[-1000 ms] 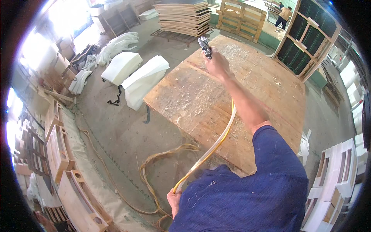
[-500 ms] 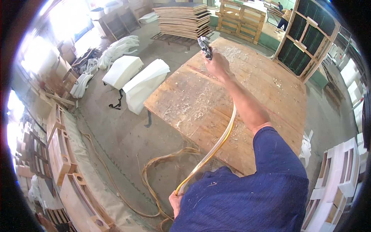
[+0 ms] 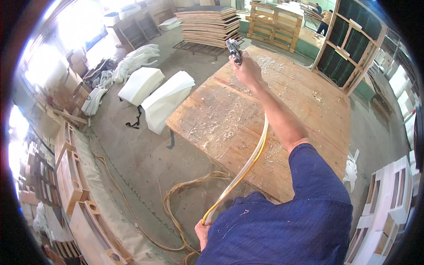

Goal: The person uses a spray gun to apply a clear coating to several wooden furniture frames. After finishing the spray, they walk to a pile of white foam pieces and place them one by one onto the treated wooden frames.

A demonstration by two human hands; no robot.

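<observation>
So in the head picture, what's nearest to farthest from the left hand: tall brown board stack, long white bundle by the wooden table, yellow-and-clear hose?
1. Yellow-and-clear hose, in the left hand.
2. White bundle, left of the table.
3. Brown stack, far back.

Two grips are showing: one left grip [image 3: 202,235] and one right grip [image 3: 248,71]. One metallic hand tool [image 3: 233,51] is showing. Two hoses are passing through the left grip: one clear hose [image 3: 255,153] and one yellow hose [image 3: 205,218]. One wooden table [image 3: 316,128] is bearing wood shavings [image 3: 221,126], which are exceeding a reliable count. Two angular white blocks [image 3: 167,101] are lying nearby. One board stack [image 3: 207,28], one slatted pallet [image 3: 274,27] and one black-panelled frame [image 3: 370,27] are standing. At least three wooden boxes [image 3: 68,182] are lining the left side. Two other people [image 3: 327,18] are appearing.
</observation>
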